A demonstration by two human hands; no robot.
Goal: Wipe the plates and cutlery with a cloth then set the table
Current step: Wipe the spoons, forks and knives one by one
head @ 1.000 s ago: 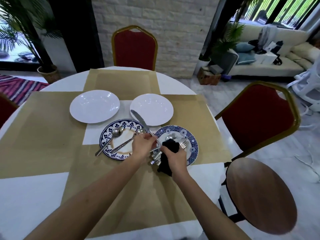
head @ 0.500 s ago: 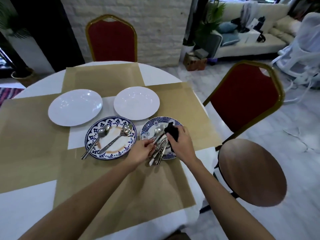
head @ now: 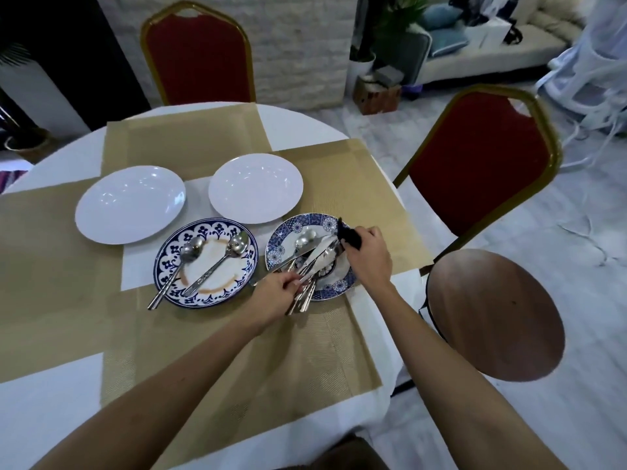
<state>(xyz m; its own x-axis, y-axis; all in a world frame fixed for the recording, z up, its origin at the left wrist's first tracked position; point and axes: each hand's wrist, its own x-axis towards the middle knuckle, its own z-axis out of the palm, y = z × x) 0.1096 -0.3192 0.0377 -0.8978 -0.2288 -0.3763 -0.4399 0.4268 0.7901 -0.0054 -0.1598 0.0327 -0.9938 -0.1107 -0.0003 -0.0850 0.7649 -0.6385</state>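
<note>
The left hand (head: 273, 293) is gripping the handles of a cutlery bundle (head: 314, 266) lying across the small blue plate (head: 339, 286). Just beyond, the right hand (head: 368, 257) is pinching a black cloth (head: 348, 234) at the bundle's tips. Two spoons (head: 217, 266) are resting on a stained plate (head: 162, 266); two white plates (head: 129, 205) are sitting farther back.

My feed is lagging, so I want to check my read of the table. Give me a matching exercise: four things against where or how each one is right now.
Things:
1. black cloth
2. big blue-patterned plate
3. bundle of cutlery
4. wooden stool

States:
A. held by the left hand, tips over the small blue plate
B. brown stain ring, two spoons on it
C. gripped in the right hand
D. on the floor beside the table

Pairs: 1-C, 2-B, 3-A, 4-D.
</note>
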